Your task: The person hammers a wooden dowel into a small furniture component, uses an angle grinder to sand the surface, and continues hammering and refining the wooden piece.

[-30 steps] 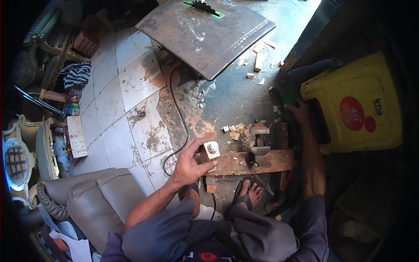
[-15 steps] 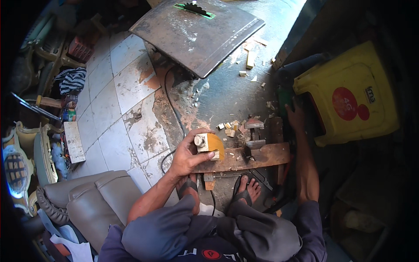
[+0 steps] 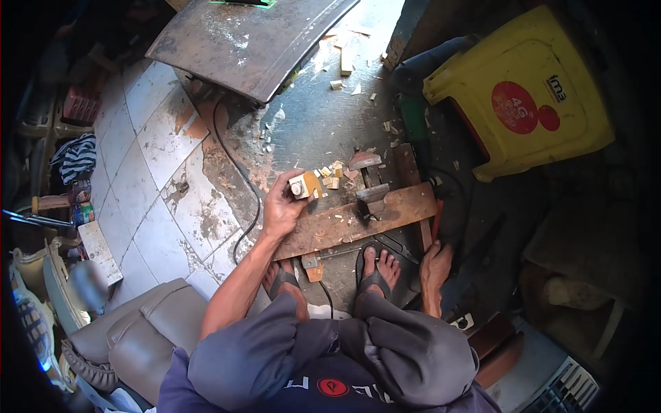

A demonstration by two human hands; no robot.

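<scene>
My left hand (image 3: 281,210) is closed round a small wooden block (image 3: 311,184). The block has a yellow-brown face and a pale end with a round peg on it. It is held above the left end of a worn wooden beam (image 3: 323,230) with a metal clamp (image 3: 372,193) on it. At the right, my right hand (image 3: 435,270) is low beside the beam's right end, fingers curled. A red bar (image 3: 437,219) lies just beyond its fingertips; what the fingers hold, if anything, is hidden.
Wood offcuts (image 3: 332,177) lie beyond the beam. A metal saw table (image 3: 255,48) stands at the far left, its black cable (image 3: 219,131) trailing along the floor. A green power tool (image 3: 413,117) lies by a yellow plastic stool (image 3: 523,89). A brown padded seat (image 3: 151,330) is at lower left.
My right hand has left the green power tool by the stool and come back toward me, beside the beam. My left hand still holds the wooden block. The whole view has shifted.
</scene>
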